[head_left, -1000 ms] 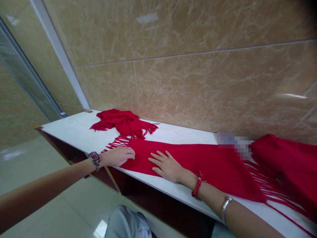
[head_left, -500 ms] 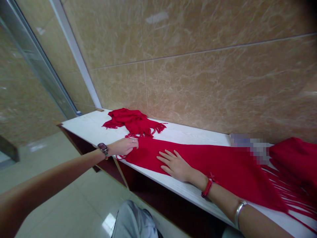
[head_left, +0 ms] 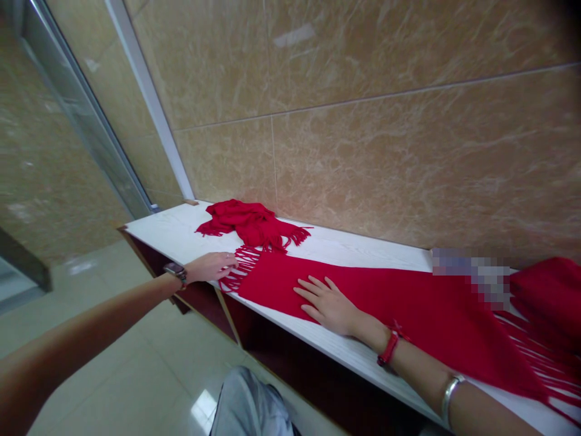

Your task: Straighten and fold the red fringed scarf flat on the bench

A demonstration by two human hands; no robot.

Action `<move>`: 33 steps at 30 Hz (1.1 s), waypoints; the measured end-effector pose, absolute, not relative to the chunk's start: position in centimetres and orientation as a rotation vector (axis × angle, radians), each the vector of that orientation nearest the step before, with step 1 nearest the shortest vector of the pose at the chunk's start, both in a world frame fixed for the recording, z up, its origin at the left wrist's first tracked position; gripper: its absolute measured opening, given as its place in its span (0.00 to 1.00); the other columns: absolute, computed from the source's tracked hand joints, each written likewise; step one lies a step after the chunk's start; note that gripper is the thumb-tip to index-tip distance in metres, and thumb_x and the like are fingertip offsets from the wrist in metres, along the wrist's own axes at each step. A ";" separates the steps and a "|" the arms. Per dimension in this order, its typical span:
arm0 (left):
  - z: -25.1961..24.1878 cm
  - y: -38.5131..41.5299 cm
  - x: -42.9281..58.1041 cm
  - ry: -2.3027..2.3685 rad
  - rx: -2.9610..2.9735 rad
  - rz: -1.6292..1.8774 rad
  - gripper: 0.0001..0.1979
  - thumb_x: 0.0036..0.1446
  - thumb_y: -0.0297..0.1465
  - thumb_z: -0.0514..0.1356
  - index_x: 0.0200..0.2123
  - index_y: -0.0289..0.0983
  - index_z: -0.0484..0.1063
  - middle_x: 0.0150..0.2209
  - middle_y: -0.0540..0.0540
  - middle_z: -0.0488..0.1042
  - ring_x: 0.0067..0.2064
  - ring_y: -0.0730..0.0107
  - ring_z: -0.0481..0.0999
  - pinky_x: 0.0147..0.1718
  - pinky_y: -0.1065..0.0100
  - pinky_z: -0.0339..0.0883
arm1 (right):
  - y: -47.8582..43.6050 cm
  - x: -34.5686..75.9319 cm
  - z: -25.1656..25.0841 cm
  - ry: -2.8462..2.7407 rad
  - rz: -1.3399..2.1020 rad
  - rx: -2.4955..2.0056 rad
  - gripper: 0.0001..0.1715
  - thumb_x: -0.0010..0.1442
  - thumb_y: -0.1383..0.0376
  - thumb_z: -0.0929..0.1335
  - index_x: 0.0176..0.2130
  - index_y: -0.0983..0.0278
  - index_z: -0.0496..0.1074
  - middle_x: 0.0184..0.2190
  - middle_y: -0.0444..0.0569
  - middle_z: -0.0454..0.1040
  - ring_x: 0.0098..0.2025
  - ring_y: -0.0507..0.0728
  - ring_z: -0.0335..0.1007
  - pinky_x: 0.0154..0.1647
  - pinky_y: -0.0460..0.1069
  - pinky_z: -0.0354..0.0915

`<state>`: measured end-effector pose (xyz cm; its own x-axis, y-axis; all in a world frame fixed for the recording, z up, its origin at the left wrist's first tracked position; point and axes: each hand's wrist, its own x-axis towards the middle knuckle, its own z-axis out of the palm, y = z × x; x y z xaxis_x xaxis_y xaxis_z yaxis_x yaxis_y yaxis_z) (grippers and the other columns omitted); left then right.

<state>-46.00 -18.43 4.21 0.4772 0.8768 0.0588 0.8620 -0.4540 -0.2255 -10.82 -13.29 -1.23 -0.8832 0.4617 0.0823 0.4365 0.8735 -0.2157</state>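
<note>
Red scarf [head_left: 385,306] is being smoothed: your right hand [head_left: 329,303] lies open on it, your left hand [head_left: 211,266] rests flat and empty at its fringe [head_left: 236,272], which looks to need gentle straightening next.

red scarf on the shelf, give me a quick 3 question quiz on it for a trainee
1. True or false: the right hand lies flat, palm down, on the spread red scarf.
2. What do the fingertips of the left hand touch? A) the spread scarf's fringe B) the crumpled scarf by the wall C) the wall tiles
3. Which wrist wears the watch?
Key: 1 true; 2 A; 3 left
</note>
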 end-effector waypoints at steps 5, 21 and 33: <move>4.3 -18.1 -43.7 -1.570 -2.745 0.068 0.08 0.58 0.29 0.51 0.35 0.36 0.70 0.35 0.47 0.72 0.37 0.72 0.70 0.39 0.74 0.61 | -13.3 -10.8 -1.2 -2.912 0.290 -0.705 0.29 0.63 0.52 0.51 0.61 0.57 0.53 0.62 0.47 0.50 0.64 0.62 0.40 0.60 0.65 0.39; 4.7 -16.3 -45.7 -1.515 -2.361 0.620 0.10 0.51 0.20 0.53 0.33 0.36 0.70 0.35 0.43 0.74 0.38 0.65 0.73 0.37 0.68 0.63 | -13.3 -10.8 -1.3 -2.904 0.325 -0.712 0.29 0.63 0.52 0.51 0.60 0.57 0.53 0.62 0.47 0.51 0.64 0.62 0.40 0.60 0.65 0.38; 3.1 -17.6 -38.1 -1.572 -2.641 0.155 0.25 0.62 0.37 0.45 0.61 0.35 0.49 0.62 0.40 0.50 0.62 0.65 0.50 0.57 0.65 0.46 | -13.3 -10.8 -1.3 -2.895 0.316 -0.714 0.28 0.63 0.53 0.52 0.60 0.56 0.54 0.62 0.47 0.51 0.63 0.62 0.40 0.60 0.65 0.38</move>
<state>-38.15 -17.64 3.14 0.4739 0.8790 -0.0533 0.8725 -0.4769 -0.1065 -10.80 -13.35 -1.34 -0.8768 0.4727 0.0876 0.4427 0.8649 -0.2366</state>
